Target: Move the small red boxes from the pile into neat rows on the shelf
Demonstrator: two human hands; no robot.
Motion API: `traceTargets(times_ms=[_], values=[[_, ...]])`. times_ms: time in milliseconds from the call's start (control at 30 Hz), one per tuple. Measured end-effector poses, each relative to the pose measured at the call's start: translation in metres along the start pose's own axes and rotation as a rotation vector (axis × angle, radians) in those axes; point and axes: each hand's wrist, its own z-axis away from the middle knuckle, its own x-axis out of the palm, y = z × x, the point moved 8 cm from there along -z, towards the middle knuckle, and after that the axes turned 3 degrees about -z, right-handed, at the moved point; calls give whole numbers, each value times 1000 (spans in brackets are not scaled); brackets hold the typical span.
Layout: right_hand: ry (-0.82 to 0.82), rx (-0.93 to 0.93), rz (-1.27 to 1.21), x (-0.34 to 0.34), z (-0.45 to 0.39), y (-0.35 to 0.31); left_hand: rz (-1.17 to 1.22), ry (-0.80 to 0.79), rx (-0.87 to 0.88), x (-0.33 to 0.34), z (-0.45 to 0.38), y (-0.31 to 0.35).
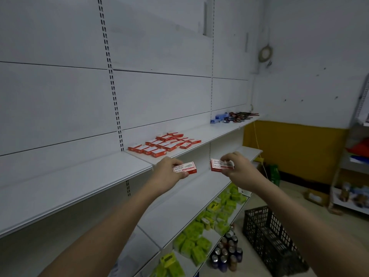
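My left hand [169, 172] holds a small red and white box [184, 168] in front of the white shelf [209, 134], just below its front edge. My right hand [237, 166] grips a second red box [221, 165] a little to the right of the first. On the shelf, several red boxes stand in rows [151, 149] at the left. Behind and to the right of them lies a loose pile of red boxes [177, 138].
Blue boxes [217, 118] and dark small items [241, 116] lie further right on the same shelf. Green packs [201, 232] fill a lower shelf, with cans [227, 254] below. A black plastic crate [273, 240] stands on the floor at the right.
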Motion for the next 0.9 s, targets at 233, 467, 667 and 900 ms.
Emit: traceTargets(times_ms=[233,467,667,900], values=[[-11,-32,15,15,-95,47,11,105,30,18,-104,-18],[29,-104,-40,24,-181,90,-84,167,-12,48,-195,-50],[-25,-122,-88,47,-257,120,-131,199,-92,55,-256,-69],[-81,-211,-188,90,-371,146,-258,283,-262,46,-322,-100]])
